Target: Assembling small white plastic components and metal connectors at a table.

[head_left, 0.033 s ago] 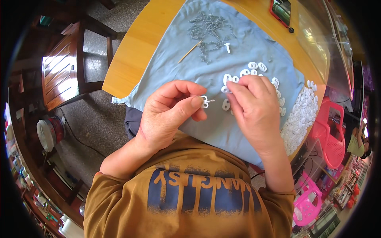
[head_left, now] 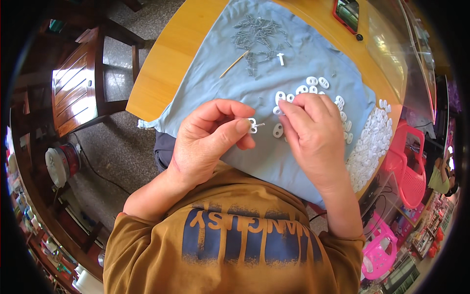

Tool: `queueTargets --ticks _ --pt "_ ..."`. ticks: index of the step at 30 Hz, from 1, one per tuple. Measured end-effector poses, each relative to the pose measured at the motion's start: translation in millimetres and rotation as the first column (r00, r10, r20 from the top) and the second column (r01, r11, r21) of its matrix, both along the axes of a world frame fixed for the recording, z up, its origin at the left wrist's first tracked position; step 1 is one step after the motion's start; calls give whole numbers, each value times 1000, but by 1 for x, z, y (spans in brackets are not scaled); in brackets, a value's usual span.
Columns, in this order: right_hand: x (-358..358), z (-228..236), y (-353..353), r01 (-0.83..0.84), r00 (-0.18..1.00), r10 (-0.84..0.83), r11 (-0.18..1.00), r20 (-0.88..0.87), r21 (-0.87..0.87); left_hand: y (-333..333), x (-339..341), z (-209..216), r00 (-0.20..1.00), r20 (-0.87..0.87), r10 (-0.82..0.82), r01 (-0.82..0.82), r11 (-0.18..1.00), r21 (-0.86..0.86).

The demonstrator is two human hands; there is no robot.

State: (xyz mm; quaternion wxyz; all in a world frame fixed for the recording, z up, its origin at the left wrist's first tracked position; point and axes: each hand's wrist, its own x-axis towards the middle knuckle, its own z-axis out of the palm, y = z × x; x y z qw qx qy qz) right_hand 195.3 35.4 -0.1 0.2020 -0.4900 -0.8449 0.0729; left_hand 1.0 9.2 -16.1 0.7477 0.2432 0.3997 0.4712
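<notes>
Between thumb and fingertips, my left hand (head_left: 213,130) pinches a white oval plastic piece with two holes (head_left: 252,128). A small metal screw (head_left: 260,124) pokes out of that piece toward the right. My right hand (head_left: 313,127) is lowered to the cloth, its fingertips drawn together at the near left edge of a loose group of similar white pieces (head_left: 312,80). One white piece (head_left: 280,96) lies right at those fingertips, and another (head_left: 278,130) rests just below them. Whether the right fingers grip a piece is hidden.
A light blue cloth (head_left: 210,88) covers much of the wooden table (head_left: 161,63). Farther back lie a pile of screws (head_left: 259,34), a thin wooden stick (head_left: 234,64) and a white T-shaped part (head_left: 280,59). At right are heaped white pieces (head_left: 369,142); a red-edged phone (head_left: 346,14) lies beyond.
</notes>
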Motion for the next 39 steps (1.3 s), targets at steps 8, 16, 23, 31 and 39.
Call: queueTargets --ticks 8,16,23,31,39 --pt "-4 -2 1 -56 998 57 998 -8 42 0 -2 1 1000 15 0 0 1000 -13" --pt "-2 -4 -1 -60 996 59 998 -65 -17 3 -1 4 999 50 -10 10 1000 -11" --pt "-2 18 -16 -180 568 -469 730 -676 -659 1 3 11 997 73 -3 3 1000 -1" --pt "3 30 -36 -437 122 -751 546 -649 -714 2 16 28 988 142 -58 58 998 8" --pt "2 27 -40 -470 96 -737 559 -669 -683 0 16 23 978 174 -117 113 993 32"
